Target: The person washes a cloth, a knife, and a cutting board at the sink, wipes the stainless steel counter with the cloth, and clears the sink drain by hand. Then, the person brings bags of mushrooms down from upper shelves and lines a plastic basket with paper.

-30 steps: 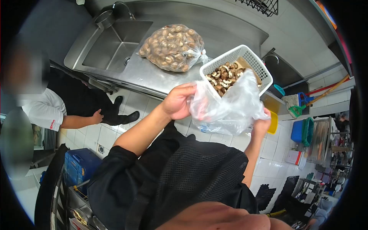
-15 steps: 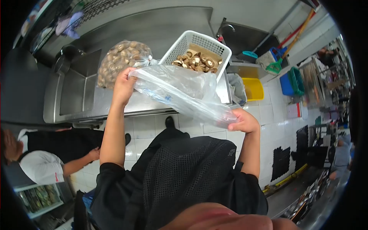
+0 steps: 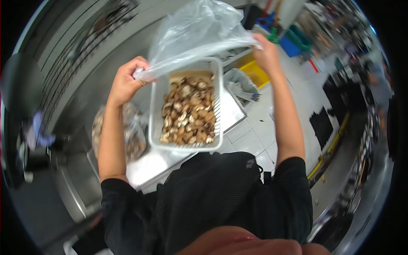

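A clear plastic bag (image 3: 199,32) is stretched out in the air between my two hands, above the far end of a white basket. My left hand (image 3: 129,78) grips one corner of its edge, and my right hand (image 3: 265,53) grips the other. Beneath it the white perforated basket (image 3: 217,106) stands on the steel counter, holding many cut brown mushrooms (image 3: 189,112) and a piece of brown cardboard. Partly behind my left forearm lies a full clear bag of mushrooms (image 3: 135,140).
A steel sink (image 3: 80,182) is at the lower left, with a wire rack (image 3: 85,46) above. Right of the counter are a lined bin (image 3: 242,83), a yellow container (image 3: 255,72) and a blue bin (image 3: 291,42). Part of another person's clothing shows at the bottom left.
The plastic bag has gone from hanging low before the basket to being raised and spread over its far end. Both hands have moved up and away. The view has turned and shifted.
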`<state>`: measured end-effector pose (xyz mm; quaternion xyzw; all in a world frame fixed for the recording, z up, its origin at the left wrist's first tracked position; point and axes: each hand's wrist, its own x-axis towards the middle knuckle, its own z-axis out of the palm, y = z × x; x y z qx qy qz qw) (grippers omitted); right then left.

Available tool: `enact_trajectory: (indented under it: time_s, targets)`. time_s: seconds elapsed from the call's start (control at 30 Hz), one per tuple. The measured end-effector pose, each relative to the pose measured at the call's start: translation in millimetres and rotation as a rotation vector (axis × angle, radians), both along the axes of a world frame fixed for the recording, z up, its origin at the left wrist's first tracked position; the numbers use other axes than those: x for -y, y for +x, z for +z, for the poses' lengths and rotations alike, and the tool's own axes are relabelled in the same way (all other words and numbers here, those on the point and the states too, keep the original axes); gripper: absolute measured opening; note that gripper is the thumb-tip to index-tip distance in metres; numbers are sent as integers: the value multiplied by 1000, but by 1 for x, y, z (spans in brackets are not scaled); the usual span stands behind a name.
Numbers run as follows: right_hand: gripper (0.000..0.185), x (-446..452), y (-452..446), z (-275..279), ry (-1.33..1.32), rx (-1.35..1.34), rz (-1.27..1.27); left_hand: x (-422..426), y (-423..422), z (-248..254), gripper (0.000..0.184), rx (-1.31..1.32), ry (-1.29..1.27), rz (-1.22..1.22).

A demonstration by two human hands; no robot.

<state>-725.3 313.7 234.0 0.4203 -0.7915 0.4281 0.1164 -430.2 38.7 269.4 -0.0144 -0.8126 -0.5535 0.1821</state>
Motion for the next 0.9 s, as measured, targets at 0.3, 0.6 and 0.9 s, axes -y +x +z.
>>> enact_trajectory:
  time_s: [0.3, 0.6, 0.9]
  targets:
    - [26, 46, 27, -168, -59, 372, 51, 84, -70, -184, 16, 323, -61, 520]
    - [23, 9, 114, -180, -445, 872, 225, 61, 9, -231, 18, 165, 106, 564]
    - [18, 34, 149, -167, -647, 1041, 248, 21, 21, -200, 21, 93, 317, 475]
